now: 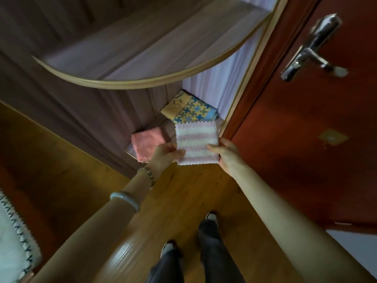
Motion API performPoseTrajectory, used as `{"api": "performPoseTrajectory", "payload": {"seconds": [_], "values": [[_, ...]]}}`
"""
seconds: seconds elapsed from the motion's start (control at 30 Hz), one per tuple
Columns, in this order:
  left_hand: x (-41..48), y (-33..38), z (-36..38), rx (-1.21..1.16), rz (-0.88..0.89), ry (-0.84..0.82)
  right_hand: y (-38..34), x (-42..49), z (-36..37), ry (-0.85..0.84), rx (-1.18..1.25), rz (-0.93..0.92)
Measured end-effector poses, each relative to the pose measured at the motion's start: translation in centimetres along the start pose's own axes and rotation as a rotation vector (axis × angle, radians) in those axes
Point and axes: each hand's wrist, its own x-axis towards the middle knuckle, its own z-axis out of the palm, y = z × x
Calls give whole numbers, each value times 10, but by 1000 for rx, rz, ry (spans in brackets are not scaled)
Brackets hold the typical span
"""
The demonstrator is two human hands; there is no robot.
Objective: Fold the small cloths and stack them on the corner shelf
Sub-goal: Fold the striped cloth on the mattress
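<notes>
My left hand [166, 153] and right hand [225, 151] pinched the folded striped cloth [196, 142] by its sides, above the corner shelf [130, 150], between the pink cloth [147, 142] and the door [306, 139].

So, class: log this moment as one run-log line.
left hand + right hand: gripping striped cloth | lower shelf: pink cloth, patterned cloth | phase: placing

Bare arms; pale bangle [125, 200], beaded bracelet [147, 176], dark trousers [214, 256].
</notes>
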Motion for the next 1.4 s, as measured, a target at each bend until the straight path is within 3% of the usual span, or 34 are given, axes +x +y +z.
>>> {"api": "performPoseTrajectory", "payload": {"seconds": [0.13, 0.43, 0.63, 0.87, 0.97, 1.1, 1.4], "values": [[57, -11, 28, -15, -111, 95, 0, 70, -18, -14, -142, 27], [175, -87, 19, 387, -27, 362, 72, 228, -5, -63, -406, 0], [211, -132, 14, 643, -69, 473, 116, 277, 10, -100, -712, -42], [222, -146, 29, 705, -61, 496, 123, 280, -10, -103, -852, -113], [218, -140, 34, 701, 4, 540, 116, 272, -11, -69, -919, -228], [193, -123, 39, 691, 80, 463, 94, 240, -14, -80, -968, -268], [96, -45, 14, 561, 102, 426, -5, 130, -6, -80, -819, -304]]}}
